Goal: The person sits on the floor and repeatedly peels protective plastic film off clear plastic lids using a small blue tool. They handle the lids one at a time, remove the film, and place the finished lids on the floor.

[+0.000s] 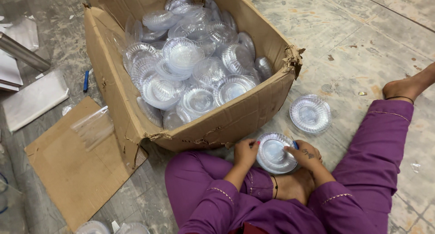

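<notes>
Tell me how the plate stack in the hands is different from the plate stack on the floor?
The held stack is gripped at its edges by the left hand and right hand, over the lap. The floor stack lies untouched on the floor, beside the cardboard box. Both are clear, round, ribbed plastic plates.

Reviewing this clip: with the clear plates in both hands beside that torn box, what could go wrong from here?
1. The left hand and right hand grip the clear plate stack only by its edges; thin plates might slip or crack.
2. The cardboard box is torn at its corners and piled high, so plates could spill out.
3. The loose plate stack on the floor lies near the foot and could get crushed.
</notes>
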